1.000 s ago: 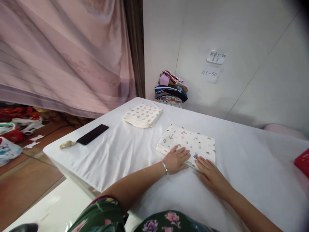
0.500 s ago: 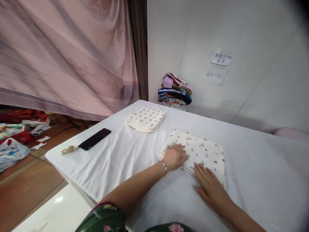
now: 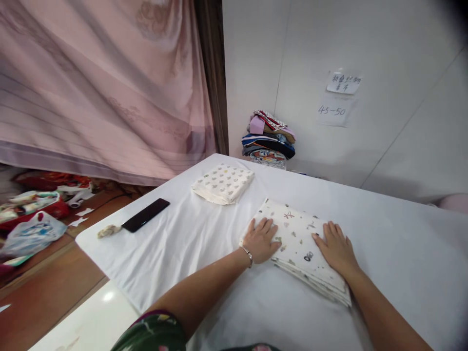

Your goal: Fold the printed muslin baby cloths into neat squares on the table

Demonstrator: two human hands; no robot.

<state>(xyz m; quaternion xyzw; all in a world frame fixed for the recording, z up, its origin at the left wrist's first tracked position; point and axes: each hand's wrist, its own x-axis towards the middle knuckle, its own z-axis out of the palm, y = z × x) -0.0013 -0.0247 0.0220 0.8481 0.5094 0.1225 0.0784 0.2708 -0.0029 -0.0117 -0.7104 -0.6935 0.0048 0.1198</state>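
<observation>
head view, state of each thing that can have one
near cloth: folded, layered
far cloth: folded, lying flat
phone: lying flat, dark
folded fabrics: stacked
white cover: spread, creased
curtain: hanging
left hand: open, palm down on near cloth
right hand: open, palm down on near cloth's edge

Left grip, right grip palm-down, apart, apparently flat.

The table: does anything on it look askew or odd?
Yes, mildly: the white cover is rucked into creases between the phone and the nearer folded cloth, while its right side lies smoother. I see no spill.
</observation>
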